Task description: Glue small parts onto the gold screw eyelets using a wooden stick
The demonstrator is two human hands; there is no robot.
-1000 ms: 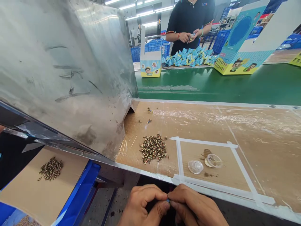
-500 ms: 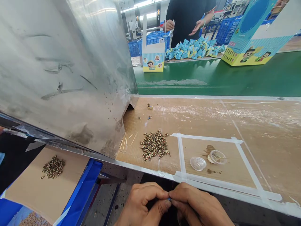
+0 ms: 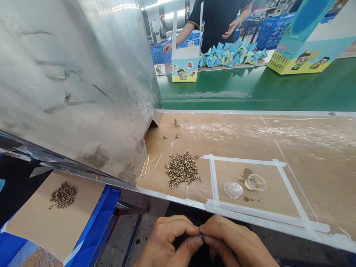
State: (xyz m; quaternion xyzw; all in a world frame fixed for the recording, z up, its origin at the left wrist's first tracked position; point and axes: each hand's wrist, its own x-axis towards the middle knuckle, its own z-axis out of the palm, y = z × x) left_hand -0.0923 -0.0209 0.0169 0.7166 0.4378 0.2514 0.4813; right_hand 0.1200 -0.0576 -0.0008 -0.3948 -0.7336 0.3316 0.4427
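On my feed, the left hand and the right hand are close together just below the near edge of the worktop. Their fingers are clenched, pinching a small blue piece between them. It's mostly hidden, so I can't make out exactly what it is.

Beyond the hands, the cardboard-covered worktop carries a loose pile of small gold-and-dark pieces, with a few strays farther away and thin wooden sticks to its left. To the right of the pile, white tape marks out a rectangle holding two transparent plastic cups, which sit almost touching. A dented steel panel rises along the left of the worktop. Lower left, a second pile lies on a cardboard sheet in a blue frame.

At the far side, past a green conveyor belt, a co-worker stands behind a heap of blue packets, beside a printed cartoon box. A larger printed box stands to the right, and blue crates are stacked behind.
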